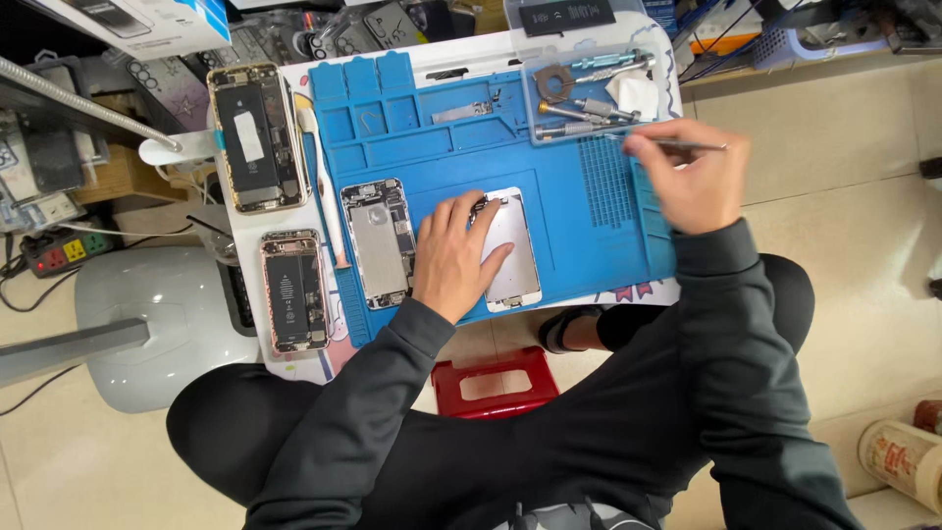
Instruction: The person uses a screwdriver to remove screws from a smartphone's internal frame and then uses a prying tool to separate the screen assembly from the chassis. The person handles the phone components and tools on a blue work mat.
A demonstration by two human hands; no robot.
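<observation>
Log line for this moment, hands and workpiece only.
left hand: pressing silver phone panel on blue repair mat | right hand: holding tweezers beside clear tool tray

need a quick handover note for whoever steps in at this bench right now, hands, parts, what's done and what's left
Left hand: flat, palm down on the white phone panel, which lies on the blue work mat.
Right hand: up by the clear parts tray, pinching thin metal tweezers.
Parts: opened phone body with silver plate lies just left of the left hand. Two more opened phones, one gold-edged and one pink-edged, lie off the mat to the left. Screwdrivers sit in the tray.
Done: the phone is opened and the panel lies apart from the body.
Left: the panel is not back on the body.
</observation>
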